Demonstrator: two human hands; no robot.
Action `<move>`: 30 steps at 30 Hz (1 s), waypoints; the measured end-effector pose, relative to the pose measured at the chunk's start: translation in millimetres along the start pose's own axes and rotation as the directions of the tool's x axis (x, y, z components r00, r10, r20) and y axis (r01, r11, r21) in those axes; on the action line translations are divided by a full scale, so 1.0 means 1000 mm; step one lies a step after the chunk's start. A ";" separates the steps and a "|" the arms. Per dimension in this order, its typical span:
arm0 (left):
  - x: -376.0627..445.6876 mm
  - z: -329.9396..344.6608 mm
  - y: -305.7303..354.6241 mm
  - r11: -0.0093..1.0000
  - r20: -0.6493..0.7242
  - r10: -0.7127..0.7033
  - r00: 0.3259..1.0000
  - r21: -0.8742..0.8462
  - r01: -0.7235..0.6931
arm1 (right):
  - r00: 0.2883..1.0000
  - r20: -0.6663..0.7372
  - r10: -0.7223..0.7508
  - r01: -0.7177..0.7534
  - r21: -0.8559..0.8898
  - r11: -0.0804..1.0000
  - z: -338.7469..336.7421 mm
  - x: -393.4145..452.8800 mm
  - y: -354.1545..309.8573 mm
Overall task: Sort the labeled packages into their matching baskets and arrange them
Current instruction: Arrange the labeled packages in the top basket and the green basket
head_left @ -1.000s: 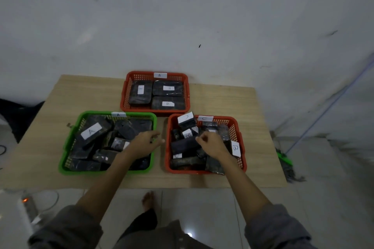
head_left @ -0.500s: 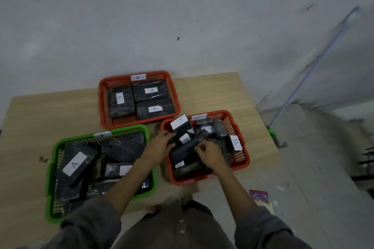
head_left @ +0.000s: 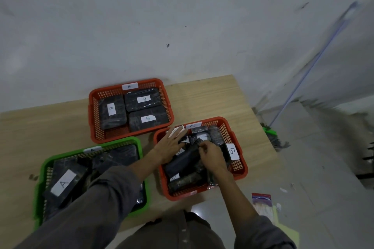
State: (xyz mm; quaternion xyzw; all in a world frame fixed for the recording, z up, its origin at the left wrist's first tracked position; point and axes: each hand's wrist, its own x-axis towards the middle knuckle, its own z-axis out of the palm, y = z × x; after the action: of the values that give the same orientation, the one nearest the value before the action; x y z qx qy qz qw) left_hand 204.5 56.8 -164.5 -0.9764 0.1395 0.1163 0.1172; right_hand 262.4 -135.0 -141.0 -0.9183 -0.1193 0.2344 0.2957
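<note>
Dark package (head_left: 183, 160) between hands, right (head_left: 210, 154) seemingly pinching.

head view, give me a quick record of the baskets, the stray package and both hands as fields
far basket: red basket tagged B, three B packages lying flat
near left basket: green basket, package marked A on top
near right basket: red basket tagged C, jumbled dark packages
stray: package marked B standing at its right wall
left hand: fingers straight, over that basket's far left corner
right hand: fingers curled on a long dark package

Left sleeve (head_left: 97, 198) covers much of the green basket (head_left: 41, 172); its tag is unreadable
</note>
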 end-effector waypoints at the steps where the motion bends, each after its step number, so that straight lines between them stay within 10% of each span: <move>1: 0.000 -0.001 0.000 1.000 -0.016 -0.002 1.000 -0.023 0.001 | 1.000 0.011 -0.006 0.006 -0.009 1.000 -0.001 0.002 -0.001; 19: -0.025 -0.009 0.006 0.997 -0.150 -0.019 0.988 -0.076 0.008 | 0.983 0.165 -0.076 0.102 -0.154 0.983 0.012 0.022 -0.021; 30: -0.010 -0.011 0.003 0.935 -0.100 0.297 0.950 0.233 -0.267 | 0.993 0.116 -0.024 0.034 -0.086 0.996 0.003 0.016 -0.002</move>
State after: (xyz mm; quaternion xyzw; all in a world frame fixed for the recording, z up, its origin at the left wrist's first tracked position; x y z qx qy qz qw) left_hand 196.5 53.0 -152.2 -0.9331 0.2977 0.0506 0.1953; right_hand 274.7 -125.9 -147.8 -0.9137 -0.1597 0.2768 0.2509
